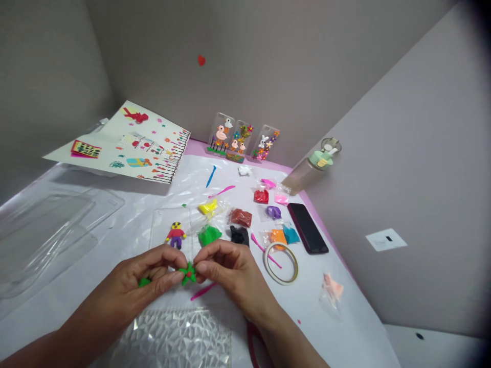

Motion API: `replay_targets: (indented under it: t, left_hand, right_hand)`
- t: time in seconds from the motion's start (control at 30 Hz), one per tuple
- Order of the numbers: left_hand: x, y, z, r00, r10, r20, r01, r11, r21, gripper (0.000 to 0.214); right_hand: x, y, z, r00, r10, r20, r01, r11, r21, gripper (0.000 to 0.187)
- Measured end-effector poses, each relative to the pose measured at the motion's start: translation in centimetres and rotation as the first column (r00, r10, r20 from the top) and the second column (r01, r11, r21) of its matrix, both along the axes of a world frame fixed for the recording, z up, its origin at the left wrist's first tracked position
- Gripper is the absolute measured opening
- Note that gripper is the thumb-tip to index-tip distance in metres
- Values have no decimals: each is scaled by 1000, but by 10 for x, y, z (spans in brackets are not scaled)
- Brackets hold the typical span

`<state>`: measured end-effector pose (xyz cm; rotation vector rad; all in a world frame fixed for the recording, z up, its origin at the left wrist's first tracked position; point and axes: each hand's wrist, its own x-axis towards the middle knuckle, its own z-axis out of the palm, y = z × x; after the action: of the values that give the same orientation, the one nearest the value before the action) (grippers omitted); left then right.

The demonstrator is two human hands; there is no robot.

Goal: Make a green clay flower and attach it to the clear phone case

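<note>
Between my two hands is a small green clay flower (188, 273) with a red centre. My left hand (153, 271) pinches its left edge between thumb and finger, and a lump of green clay (144, 282) shows in the curled fingers of that hand. On the flower's right side, the thumb and fingertips of my right hand (222, 266) are closed on a petal. Just beyond lies a clear phone case (159, 225) bearing a clay figure (176, 235) in a red top and purple trousers. A pink modelling tool (203, 292) lies partly under my right hand.
Bagged clay lies ahead, including green (209, 234), brown (241, 217) and black (240, 235). To the right are a tape roll (295, 266), phone (309, 228) and bottle (303, 174). Decorated phone cases (221, 134) lean at the back; a textured clear sheet (180, 337) lies in front.
</note>
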<state>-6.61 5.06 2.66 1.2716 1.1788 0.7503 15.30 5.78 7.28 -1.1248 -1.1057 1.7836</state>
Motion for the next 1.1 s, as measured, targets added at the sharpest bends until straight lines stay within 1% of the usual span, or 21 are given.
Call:
replay_targets:
  t: [0.1, 0.2, 0.33, 0.4, 0.5, 0.57, 0.63, 0.7, 0.73, 0.8, 0.87, 0.97, 1.03, 1.1]
  left_hand:
    - [0, -1, -4, 1000, -14, -3, 14, 1000, -7, 33]
    - [-1, -1, -5, 1000, -10, 15, 10, 1000, -25, 34]
    - [-3, 2, -3, 999, -40, 1, 40, 999, -20, 35]
    - [-3, 3, -1, 1000, -23, -10, 23, 1000, -5, 34]
    - [-3, 3, 0, 1000, -18, -7, 18, 1000, 8, 31]
    - [-2, 2, -1, 1000, -27, -5, 27, 1000, 2, 31]
    - [-1, 0, -2, 1000, -10, -2, 10, 1000, -5, 33]
    - [-1, 0, -3, 1000, 3, 2, -3, 1000, -12, 35]
    - [-2, 0, -4, 1000, -14, 2, 14, 1000, -18, 34]
    - [-3, 2, -4, 998, -62, 7, 62, 998, -23, 33]
    - [-5, 4, -4, 997, -77, 21, 78, 997, -29, 33]
    - [-8, 5, -4, 999, -8, 42, 10, 999, -35, 35]
    - [-9, 5, -6, 999, 10, 44, -9, 999, -36, 35]
    - [-11, 4, -10, 999, 12, 42, -10, 999, -33, 34]
  right_hand:
    - [-1, 0, 0, 1000, -2, -11, 1, 1000, -19, 40]
    - [-1, 0, 1, 1000, 1, 2, -1, 1000, 13, 40]
    - [-1, 0, 2, 1000, 10, -2, -10, 1000, 4, 40]
    - [-1, 0, 1, 1000, 11, -4, -11, 1000, -14, 37]
    - [-2, 0, 0, 1000, 11, 3, -11, 1000, -8, 35]
    - [-2, -1, 0, 1000, 11, -3, -11, 1000, -7, 34]
    - [-1, -1, 1, 1000, 12, -6, -12, 1000, -3, 34]
    - [-1, -1, 0, 1000, 5, -2, -5, 1000, 19, 35]
    - [-1, -1, 0, 1000, -7, 0, 7, 999, 36, 36]
    - [-2, -3, -1, 998, -59, 14, 57, 995, 87, 36]
    - [-3, -5, -2, 991, -120, 54, 110, 980, 168, 33]
    - [-4, -7, -2, 981, -148, 126, 107, 952, 287, 25]
    - [-5, -8, -2, 980, -138, 142, 89, 947, 308, 23]
    - [-6, -8, -2, 982, -132, 133, 89, 952, 292, 22]
